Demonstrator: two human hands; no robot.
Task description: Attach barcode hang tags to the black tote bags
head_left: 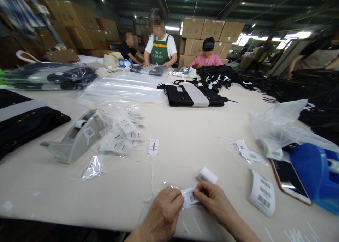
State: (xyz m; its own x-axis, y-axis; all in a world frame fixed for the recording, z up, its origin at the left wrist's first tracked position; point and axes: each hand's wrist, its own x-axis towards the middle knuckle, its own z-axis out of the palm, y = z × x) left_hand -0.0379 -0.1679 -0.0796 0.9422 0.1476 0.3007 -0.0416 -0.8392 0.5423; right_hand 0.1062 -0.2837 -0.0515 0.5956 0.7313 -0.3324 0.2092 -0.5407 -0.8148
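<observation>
Near the table's front edge, my left hand pinches a white hang tag, which partly shows between the hands. Transparent plastic lies by its knuckles. A small barcode sticker rests against the tag's face, and my right hand grips its right edge with thumb and forefinger. Just beyond the right hand is a curled strip of labels. One hang tag with a red and green print lies farther out, its white string trailing toward me. Curled barcode labels lie to the right.
At left stand a grey tape dispenser and a heap of tags. A phone and blue dispenser are at right. Black bags lie across the table. Co-workers work at the far side.
</observation>
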